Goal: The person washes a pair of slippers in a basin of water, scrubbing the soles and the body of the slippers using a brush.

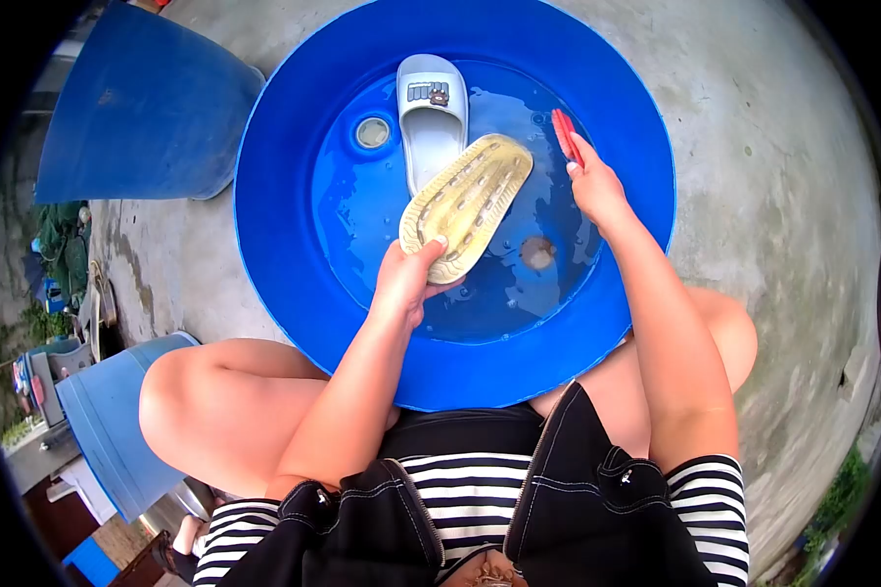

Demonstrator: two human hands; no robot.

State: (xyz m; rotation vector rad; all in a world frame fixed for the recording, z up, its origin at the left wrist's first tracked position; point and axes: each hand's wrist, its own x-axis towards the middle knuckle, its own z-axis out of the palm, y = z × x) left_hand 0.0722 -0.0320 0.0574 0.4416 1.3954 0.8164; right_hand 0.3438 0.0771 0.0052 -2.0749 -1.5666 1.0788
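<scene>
A large round blue tub [294, 274] with shallow water stands in front of me. My left hand [408, 279] grips the heel end of a slipper [470, 205], its yellowish, patterned sole facing up. Beyond it, a light grey slipper [433, 132] lies upright in the tub, with a small figure on its strap; the held slipper covers part of it. Over the tub's right side, my right hand [595, 184] is closed on a red brush [564, 135]. Brush and held slipper are apart.
At the upper left, a big blue container [147, 108] stands beside the tub. A lighter blue bucket [122, 421] is by my left knee. Green netting [64, 240] lies at the far left. Grey concrete floor [754, 196] surrounds the tub.
</scene>
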